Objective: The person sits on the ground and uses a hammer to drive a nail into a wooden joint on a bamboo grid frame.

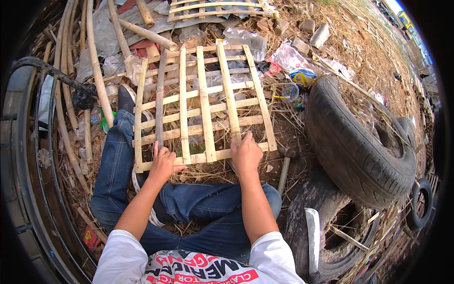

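Note:
A bamboo slat lattice (205, 116) lies in front of me, its thin slats crossing in an open grid; one upright slat is greyer than the others. My left hand (163, 163) is closed on its near edge, thumb pointing right along the bottom slat. Farther right along the same edge, my right hand (246, 154) is closed round the foot of a slat. Beside my right knee is a hammer (284, 173) with a pale wooden handle. A long-bladed knife (312, 236) rests against a worn tyre to my right.
Two large tyres, one upper (364, 146) and one lower (307, 210), stand to the right. Bamboo poles (97, 71) and a dark metal frame (28, 156) line the left. Another lattice (217, 10) lies at the far side. Plastic litter (288, 59) and dry straw cover the ground.

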Demonstrator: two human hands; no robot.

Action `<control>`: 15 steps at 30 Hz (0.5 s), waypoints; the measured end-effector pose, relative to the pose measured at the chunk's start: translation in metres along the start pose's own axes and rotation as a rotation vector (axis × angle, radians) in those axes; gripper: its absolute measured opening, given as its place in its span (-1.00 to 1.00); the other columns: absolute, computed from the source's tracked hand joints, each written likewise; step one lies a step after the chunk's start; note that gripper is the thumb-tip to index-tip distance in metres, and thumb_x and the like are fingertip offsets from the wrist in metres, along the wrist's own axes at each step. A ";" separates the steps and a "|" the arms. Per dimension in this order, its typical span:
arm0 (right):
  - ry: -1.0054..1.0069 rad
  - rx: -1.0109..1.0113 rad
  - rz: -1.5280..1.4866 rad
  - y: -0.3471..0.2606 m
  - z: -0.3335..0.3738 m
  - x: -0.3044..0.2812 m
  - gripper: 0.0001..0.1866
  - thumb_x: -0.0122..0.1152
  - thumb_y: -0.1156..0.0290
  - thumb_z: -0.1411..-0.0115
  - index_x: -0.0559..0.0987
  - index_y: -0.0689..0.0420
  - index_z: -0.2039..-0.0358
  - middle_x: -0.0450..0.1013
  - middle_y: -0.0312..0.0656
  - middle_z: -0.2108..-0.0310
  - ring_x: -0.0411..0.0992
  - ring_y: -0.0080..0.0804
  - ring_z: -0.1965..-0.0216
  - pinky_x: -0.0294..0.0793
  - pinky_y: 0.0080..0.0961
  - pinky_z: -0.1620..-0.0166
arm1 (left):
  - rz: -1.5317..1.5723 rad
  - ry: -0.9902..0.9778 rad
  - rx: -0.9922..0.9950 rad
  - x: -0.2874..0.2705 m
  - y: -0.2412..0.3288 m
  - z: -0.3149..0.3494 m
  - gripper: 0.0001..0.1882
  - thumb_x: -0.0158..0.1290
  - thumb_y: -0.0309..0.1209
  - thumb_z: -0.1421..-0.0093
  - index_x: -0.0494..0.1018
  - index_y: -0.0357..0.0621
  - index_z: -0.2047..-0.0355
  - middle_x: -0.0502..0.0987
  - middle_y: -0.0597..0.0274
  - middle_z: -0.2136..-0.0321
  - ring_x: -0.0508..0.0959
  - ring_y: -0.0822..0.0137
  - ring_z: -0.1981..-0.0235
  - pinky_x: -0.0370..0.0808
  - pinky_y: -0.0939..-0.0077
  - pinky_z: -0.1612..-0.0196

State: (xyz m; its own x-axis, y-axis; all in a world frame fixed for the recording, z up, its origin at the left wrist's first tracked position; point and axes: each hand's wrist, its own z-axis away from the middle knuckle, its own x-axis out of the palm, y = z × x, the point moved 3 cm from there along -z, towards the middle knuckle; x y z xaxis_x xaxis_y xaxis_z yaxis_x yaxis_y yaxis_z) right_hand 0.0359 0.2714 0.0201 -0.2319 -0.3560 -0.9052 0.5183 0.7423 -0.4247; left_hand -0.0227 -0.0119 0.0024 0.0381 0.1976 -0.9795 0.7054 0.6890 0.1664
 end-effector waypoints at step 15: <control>-0.059 0.042 -0.067 -0.003 0.001 -0.004 -0.56 0.35 0.24 -0.06 0.39 0.23 0.20 0.43 0.03 0.20 0.50 0.06 0.20 0.52 -0.10 0.21 | -0.002 -0.007 -0.007 0.002 -0.002 0.000 -0.40 0.26 0.10 0.12 0.47 -0.30 0.51 0.45 0.06 0.56 0.43 0.10 0.23 -0.06 -0.22 -0.35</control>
State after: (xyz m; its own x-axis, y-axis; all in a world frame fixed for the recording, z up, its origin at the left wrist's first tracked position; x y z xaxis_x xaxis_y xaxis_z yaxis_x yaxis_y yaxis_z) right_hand 0.0362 0.2695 0.0251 -0.2189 -0.4377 -0.8721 0.5379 0.6915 -0.4821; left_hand -0.0238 -0.0131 -0.0001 0.0421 0.1915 -0.9806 0.7005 0.6942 0.1657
